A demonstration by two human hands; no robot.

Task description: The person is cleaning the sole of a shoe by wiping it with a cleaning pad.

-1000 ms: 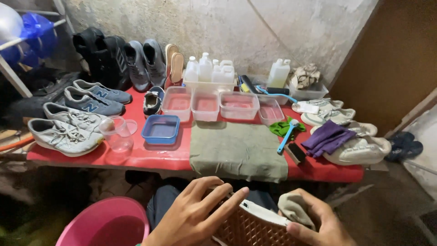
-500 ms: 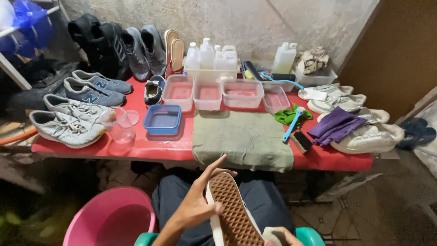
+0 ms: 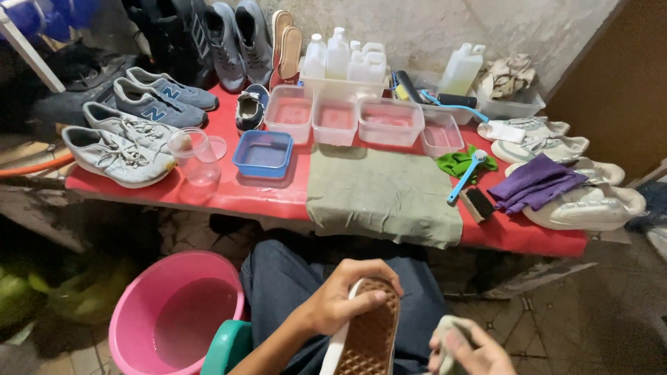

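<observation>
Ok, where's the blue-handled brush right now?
In the head view the blue-handled brush lies right of centre on the red table, its head on the green rag, between the grey-green towel and the black brush.

Shoe (image 3: 365,333) in the left hand (image 3: 338,298): brown rubber sole, waffle-patterned, matt, with a smooth white edge. Right hand (image 3: 467,351) holds a rag (image 3: 445,333), soft pale cloth, crumpled. Table (image 3: 229,198): red top, glossy, reflecting the tubs. Towel (image 3: 382,194) on it: grey-green cloth, matt, slightly wrinkled. Tubs (image 3: 335,119): clear plastic, smooth; one blue plastic box (image 3: 263,153). Cup (image 3: 196,157): clear plastic, shiny. Basin (image 3: 174,316): pink plastic, smooth, wet sheen inside. Brush (image 3: 466,177): blue plastic handle. Purple cloth (image 3: 533,184): soft, folded, matt. Grey sneakers (image 3: 118,142): mesh fabric, cloth laces. Wall (image 3: 431,28): rough bare plaster, matt. Bottles (image 3: 344,55): milky plastic.
</observation>
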